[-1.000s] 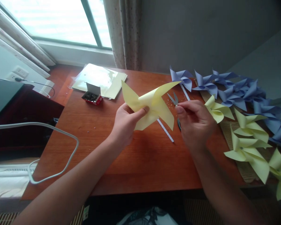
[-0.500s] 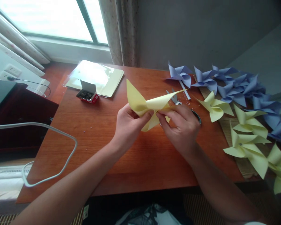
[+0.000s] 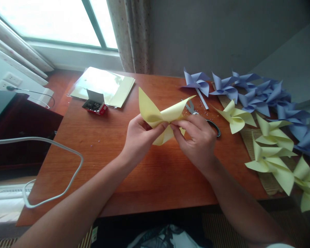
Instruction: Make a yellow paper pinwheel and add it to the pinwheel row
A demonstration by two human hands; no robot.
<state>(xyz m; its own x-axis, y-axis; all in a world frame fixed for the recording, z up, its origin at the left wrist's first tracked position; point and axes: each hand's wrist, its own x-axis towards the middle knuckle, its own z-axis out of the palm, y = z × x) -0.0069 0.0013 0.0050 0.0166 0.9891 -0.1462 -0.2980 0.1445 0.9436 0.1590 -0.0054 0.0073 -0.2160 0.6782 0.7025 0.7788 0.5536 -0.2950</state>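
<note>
A yellow paper pinwheel (image 3: pixel 167 115) is held up above the middle of the wooden table (image 3: pixel 155 179). My left hand (image 3: pixel 142 136) is closed on its left side, thumb pressed near the centre and the other fingers behind the paper. With thumb and fingertips, my right hand (image 3: pixel 196 137) pinches the pinwheel at its centre; anything small between those fingertips is hidden. Just beyond my right hand lie scissors (image 3: pixel 192 109), with a black handle loop showing beside the hand.
Several yellow pinwheels (image 3: pixel 271 158) and purple pinwheels (image 3: pixel 253 100) lie on the right, some on cardboard (image 3: pixel 250 141). An opened small box of metal bits (image 3: pixel 95 105) stands before stacked yellow paper (image 3: pixel 125 91) at the back left. A white cable (image 3: pixel 76 155) loops over the left edge.
The pinwheel's right-hand blade now reaches less far to the right, and my right hand has shifted slightly left. Both hands keep hold of the paper.
</note>
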